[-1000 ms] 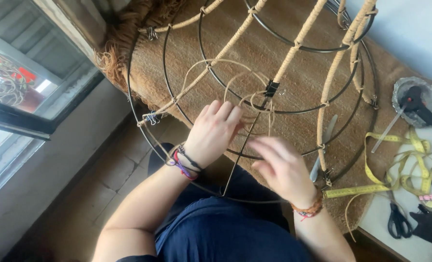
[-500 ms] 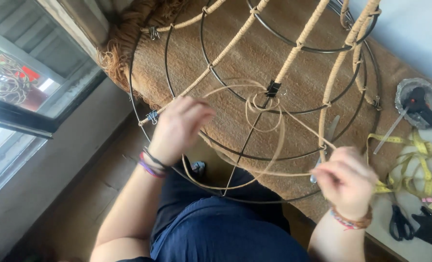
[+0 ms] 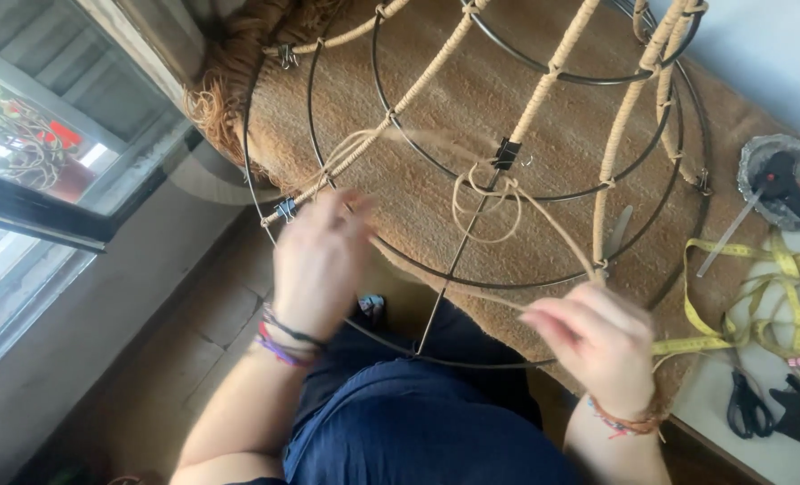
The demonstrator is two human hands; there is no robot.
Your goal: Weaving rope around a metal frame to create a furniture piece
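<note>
A black wire frame shaped like a dome lies against my lap, some of its ribs wrapped in tan cord. A loose tan cord loops around the bare rib near a black binder clip. My right hand pinches the cord's end at the frame's lower right. My left hand, blurred by motion, is by the frame's lower left rim, next to a small clip, fingers spread; the cord seems to run past it.
A brown woven mat lies under the frame. At right, a white surface holds a yellow tape measure, black scissors and a round glass dish. A window is at left.
Both hands have drawn apart from the middle of the frame, pulling the cord outward. The loop at the bare rib has shrunk and tightened.
</note>
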